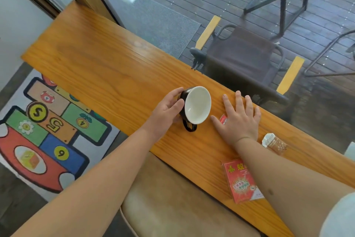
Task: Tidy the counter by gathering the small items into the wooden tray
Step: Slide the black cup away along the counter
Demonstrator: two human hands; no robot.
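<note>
Left hand [167,110] grips a cup [195,106], black outside and white inside, tipped on its side so the opening faces right, toward the right hand. Fingers [175,91] wrap over the top of the dark body and the thumb presses the near side, so the left hand is clamped on the cup. The cup handle [190,127] points down toward the near edge and touches the counter [99,60].

Right hand [239,117] lies flat, palm down, on the counter just right of the cup, its fingers [238,100] spread apart and holding nothing. A small red and white packet [223,119] peeks out from under it, between thumb and index finger.

A clear sachet [273,143] with a white top lies just beside the right wrist, near the far edge of the counter. A red packet [241,181] with printed text lies near the near edge, partly covered by the right forearm.

No wooden tray is in view. A tan cushioned seat [172,202] sits below the counter and a colourful number mat [44,127] is on the floor at left. A window runs along the far side of the counter, with a folding chair [244,58] outside.
</note>
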